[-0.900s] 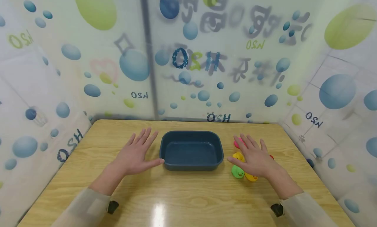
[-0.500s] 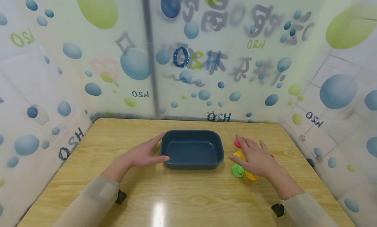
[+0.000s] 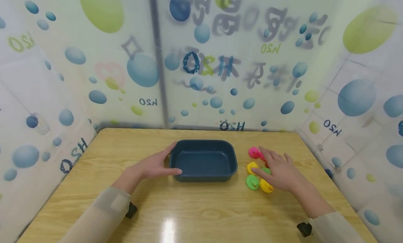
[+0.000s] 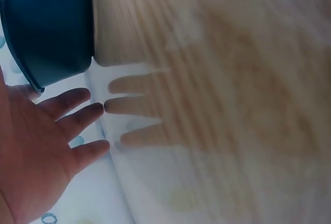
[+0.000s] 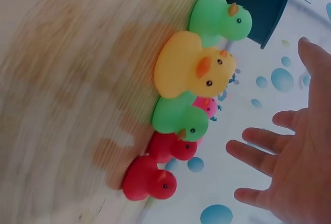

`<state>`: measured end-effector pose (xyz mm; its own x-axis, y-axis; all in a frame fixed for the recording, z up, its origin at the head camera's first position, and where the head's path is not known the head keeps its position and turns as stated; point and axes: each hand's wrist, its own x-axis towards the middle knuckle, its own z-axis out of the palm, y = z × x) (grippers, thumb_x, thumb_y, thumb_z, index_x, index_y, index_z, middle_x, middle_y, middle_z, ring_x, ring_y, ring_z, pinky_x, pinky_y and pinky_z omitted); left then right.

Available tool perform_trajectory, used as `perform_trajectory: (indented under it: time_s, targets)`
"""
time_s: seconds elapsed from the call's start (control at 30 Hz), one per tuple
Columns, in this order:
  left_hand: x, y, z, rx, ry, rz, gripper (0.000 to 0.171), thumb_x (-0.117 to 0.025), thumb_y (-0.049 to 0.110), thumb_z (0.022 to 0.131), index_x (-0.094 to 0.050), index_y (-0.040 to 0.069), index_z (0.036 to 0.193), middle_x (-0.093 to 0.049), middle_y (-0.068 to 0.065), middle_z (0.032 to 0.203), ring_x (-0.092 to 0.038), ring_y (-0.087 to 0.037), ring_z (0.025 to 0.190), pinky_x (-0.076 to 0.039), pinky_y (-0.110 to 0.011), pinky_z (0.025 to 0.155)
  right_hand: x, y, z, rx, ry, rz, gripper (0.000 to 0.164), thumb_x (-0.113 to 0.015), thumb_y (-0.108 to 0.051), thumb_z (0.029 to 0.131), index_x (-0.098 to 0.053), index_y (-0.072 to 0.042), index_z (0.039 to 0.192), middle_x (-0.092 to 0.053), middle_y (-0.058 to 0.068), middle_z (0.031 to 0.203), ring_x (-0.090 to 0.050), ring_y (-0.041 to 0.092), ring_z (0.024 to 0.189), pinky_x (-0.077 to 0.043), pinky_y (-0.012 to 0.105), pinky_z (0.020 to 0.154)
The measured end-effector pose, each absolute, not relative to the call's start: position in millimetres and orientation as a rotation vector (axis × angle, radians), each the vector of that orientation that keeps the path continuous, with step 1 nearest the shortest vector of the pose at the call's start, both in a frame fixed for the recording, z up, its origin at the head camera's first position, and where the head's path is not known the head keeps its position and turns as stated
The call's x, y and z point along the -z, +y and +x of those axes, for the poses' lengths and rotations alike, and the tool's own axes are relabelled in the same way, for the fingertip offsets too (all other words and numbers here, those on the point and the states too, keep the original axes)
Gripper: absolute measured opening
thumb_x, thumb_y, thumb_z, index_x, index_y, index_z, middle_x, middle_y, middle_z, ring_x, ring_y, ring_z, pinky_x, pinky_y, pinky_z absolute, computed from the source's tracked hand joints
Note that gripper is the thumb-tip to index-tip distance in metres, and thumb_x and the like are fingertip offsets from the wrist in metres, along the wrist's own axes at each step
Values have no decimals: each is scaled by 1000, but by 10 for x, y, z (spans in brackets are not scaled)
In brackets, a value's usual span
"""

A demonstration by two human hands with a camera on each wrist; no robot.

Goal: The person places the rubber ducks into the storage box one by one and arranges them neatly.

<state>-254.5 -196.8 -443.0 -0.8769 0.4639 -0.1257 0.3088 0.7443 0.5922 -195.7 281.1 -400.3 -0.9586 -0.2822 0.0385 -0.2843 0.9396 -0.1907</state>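
a dark blue basin (image 3: 203,178) is stood upright near the middle of a wooden bench (image 3: 201,215), its opening turned upward. beyond the basin and off to both sides of it, the bench is enclosed by a pale wall covering (image 3: 201,120), printed with blue and green bubbles and reversed lettering (image 3: 232,126). the covering is crossed by a dark upright strip (image 3: 158,57) beyond the basin's left part.

just right of the basin, a loose cluster of toy ducks is set on the bench. two pink ducks (image 3: 254,152) are placed level with the basin's far part. a yellow duck (image 3: 252,168) is placed level with its middle, and a green duck (image 3: 253,182) and a second yellow duck (image 3: 266,186) are placed about level with its near wall. another green duck (image 3: 266,171) and two red ducks (image 5: 150,177) are partly covered, in the head view, by the right hand (image 3: 281,173).

that hand is held above the cluster, right of the basin, with its fingers extended and spread; nothing is grasped by it. the left hand (image 3: 152,166) is held around the basin's left end, its thumb reached across the near left corner and its fingers stretched along the side. the basin is not clenched; whether the rim is touched cannot be told.
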Motion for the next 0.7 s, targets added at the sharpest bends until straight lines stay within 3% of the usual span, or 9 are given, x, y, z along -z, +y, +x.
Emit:
perform_trajectory:
  time_s: [0.13, 0.27, 0.5, 0.7]
  targets:
    - [4450, -1974, -2544, -857, 2667, 581, 125, -78, 76, 88, -2, 34, 178, -32, -19, 179, -42, -47, 159, -40, -67, 126, 4036, 2894, -1944, -294, -3082, 422, 98, -54, -74, 105, -33, -6, 171, -51, 29, 164, -51, 53, 148, -21, 86, 121]
    - [4425, -1954, -2563, -868, 2664, 568, 126, -79, 76, 87, -1, 36, 178, -37, -22, 176, -45, -48, 157, -40, -68, 125, 4031, 3007, -1943, -322, -3044, 406, 90, -56, -67, 107, -37, -3, 169, -54, 31, 160, -53, 55, 144, -27, 84, 119]
    - [4460, -1959, -2588, -860, 2675, 555, 127, -79, 77, 86, -1, 37, 178, -41, -25, 173, -49, -49, 154, -40, -67, 126, 3985, 3252, -1982, -508, -3030, 307, 75, -57, -55, 112, -48, 3, 159, -58, 32, 153, -63, 53, 131, -54, 72, 107]
    - [4498, -1949, -2574, -869, 2661, 551, 127, -79, 76, 87, 0, 36, 178, -46, -27, 169, -52, -48, 152, -42, -66, 124, 4086, 3543, -2027, -673, -3035, 242, 62, -59, -45, 114, -56, 5, 150, -64, 32, 143, -67, 47, 120, -63, 62, 95]
